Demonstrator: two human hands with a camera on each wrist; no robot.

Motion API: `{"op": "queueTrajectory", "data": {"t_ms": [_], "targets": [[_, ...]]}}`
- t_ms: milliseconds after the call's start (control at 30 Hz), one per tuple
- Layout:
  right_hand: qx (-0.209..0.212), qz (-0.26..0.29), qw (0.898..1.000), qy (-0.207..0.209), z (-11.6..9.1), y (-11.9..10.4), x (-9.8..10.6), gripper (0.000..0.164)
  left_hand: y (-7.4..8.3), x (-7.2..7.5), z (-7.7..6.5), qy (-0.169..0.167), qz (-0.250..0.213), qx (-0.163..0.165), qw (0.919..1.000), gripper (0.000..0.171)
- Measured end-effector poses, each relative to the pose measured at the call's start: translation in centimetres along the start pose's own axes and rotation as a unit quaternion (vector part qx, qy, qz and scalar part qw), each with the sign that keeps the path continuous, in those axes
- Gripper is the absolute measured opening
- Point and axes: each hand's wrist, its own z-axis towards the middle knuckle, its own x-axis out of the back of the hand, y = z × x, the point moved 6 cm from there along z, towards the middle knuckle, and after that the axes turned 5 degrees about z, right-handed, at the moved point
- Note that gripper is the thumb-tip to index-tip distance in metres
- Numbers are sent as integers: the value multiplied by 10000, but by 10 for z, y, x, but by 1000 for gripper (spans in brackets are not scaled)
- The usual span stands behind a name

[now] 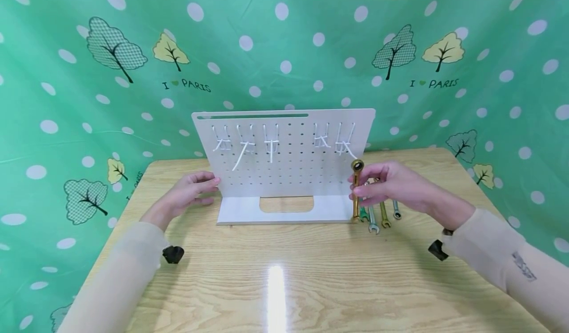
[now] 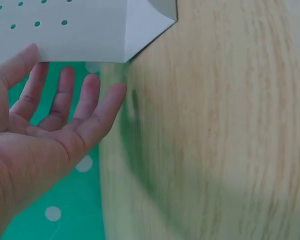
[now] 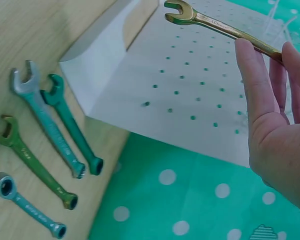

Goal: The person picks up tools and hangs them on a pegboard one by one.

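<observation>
My right hand (image 1: pixel 388 185) pinches a gold ratchet combination wrench (image 1: pixel 356 189) between thumb and fingers. It hangs before the right edge of a white pegboard (image 1: pixel 284 175), ring end up and open jaw down. In the right wrist view, the wrench (image 3: pixel 220 25) overlaps the perforated face. At the board's left edge, my left hand (image 1: pixel 191 192) has its thumb in front and index fingertip behind, pinching the edge. The left hand's other fingers (image 2: pixel 87 97) spread loosely beside the board. White hooks (image 1: pixel 271 145) line its upper part; none carries a tool.
Several wrenches lie on the wooden table (image 1: pixel 311 264) right of the board: a silver-and-teal one (image 3: pixel 47 117), a green one (image 3: pixel 72 122), an olive-gold one (image 3: pixel 35 162) and a small blue ratchet wrench (image 3: pixel 30 207). A green dotted cloth (image 1: pixel 284 41) hangs behind.
</observation>
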Motion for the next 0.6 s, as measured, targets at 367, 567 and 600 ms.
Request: {"op": "queueTrajectory", "data": {"t_ms": [367, 567, 600], "targets": [[164, -227, 9996, 9, -1, -12, 0, 25, -5, -4, 0, -17, -100, -27, 9999, 38], [169, -209, 9996, -3, 3, -11, 0, 27, -5, -4, 0, -21, -77, -15, 10000, 39], [157, -188, 9997, 0, 4, -11, 0, 28, -5, -4, 0, -23, -79, -13, 10000, 39]]}}
